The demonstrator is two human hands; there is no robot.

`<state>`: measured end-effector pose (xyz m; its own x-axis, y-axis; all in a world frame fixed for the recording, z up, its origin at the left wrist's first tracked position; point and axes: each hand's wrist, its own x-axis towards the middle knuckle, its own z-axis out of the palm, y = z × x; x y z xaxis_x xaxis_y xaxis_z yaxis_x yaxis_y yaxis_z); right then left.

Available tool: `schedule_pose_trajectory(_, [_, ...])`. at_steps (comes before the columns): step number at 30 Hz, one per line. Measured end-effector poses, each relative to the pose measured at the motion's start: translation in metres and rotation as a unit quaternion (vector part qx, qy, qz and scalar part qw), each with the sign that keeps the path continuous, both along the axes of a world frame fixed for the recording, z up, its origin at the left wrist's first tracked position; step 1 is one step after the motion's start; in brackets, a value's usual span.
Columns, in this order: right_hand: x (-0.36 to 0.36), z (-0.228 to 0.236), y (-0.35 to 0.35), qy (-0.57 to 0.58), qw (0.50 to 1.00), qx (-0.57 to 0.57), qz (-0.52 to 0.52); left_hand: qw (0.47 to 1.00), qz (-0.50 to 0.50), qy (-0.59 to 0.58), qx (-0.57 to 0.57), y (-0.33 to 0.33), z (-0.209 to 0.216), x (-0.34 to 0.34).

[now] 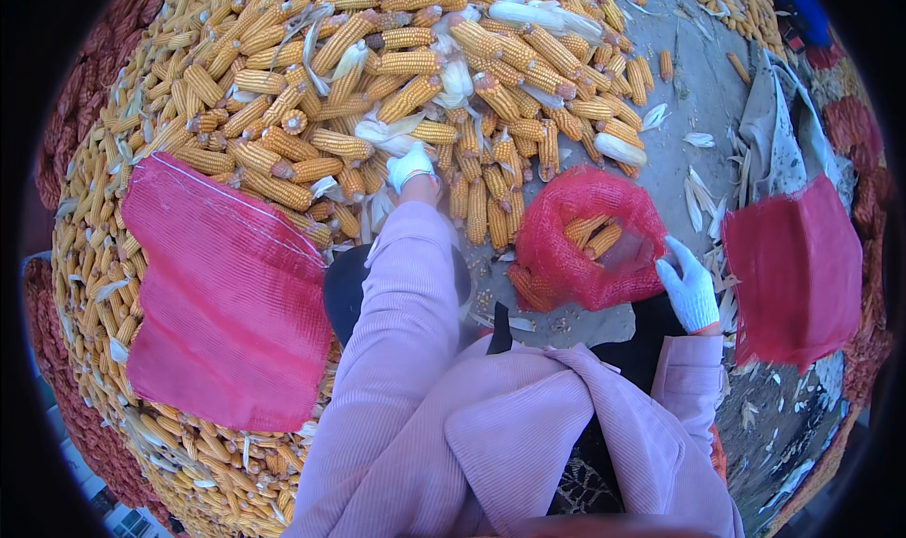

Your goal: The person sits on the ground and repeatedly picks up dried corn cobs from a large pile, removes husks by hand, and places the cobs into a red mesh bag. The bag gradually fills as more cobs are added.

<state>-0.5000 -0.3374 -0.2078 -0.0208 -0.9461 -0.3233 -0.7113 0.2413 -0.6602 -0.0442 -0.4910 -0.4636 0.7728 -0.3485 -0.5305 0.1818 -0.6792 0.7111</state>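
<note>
Corn cobs (411, 63) lie heaped under and ahead of the left fingers (406, 163), whose grip I cannot tell; the right fingers (669, 276) hold the red mesh bag (540, 241) beside them by its rim.

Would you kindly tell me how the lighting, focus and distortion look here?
Head view: light soft, no hard-edged shadows around the open red bag; corn pile curving toward the round black border; reddish shape at the bottom edge blurred.
</note>
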Motion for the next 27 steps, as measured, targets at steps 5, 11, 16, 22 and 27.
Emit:
schedule_pose_trajectory(5, [-0.001, -0.009, -0.028, -0.018, 1.000, 0.019, -0.007, 0.988, -0.042, -0.093, 0.118, -0.022, -0.006, 0.013])
schedule_pose_trajectory(11, [0.001, -0.012, -0.040, -0.087, 0.992, 0.074, -0.052, 0.979, -0.034, -0.040, 0.195, -0.054, 0.005, 0.027])
schedule_pose_trajectory(16, [0.007, -0.009, -0.048, -0.073, 0.993, 0.073, -0.061, 0.993, 0.113, -0.006, 0.036, -0.051, -0.002, 0.026])
schedule_pose_trajectory(22, [0.016, -0.004, -0.044, -0.063, 0.997, 0.040, -0.020, 0.883, 0.194, 0.255, -0.342, -0.054, -0.015, 0.031])
schedule_pose_trajectory(27, [0.035, -0.009, -0.041, -0.078, 0.996, -0.022, 0.034, 0.826, 0.137, 0.325, -0.440, -0.059, 0.045, 0.008])
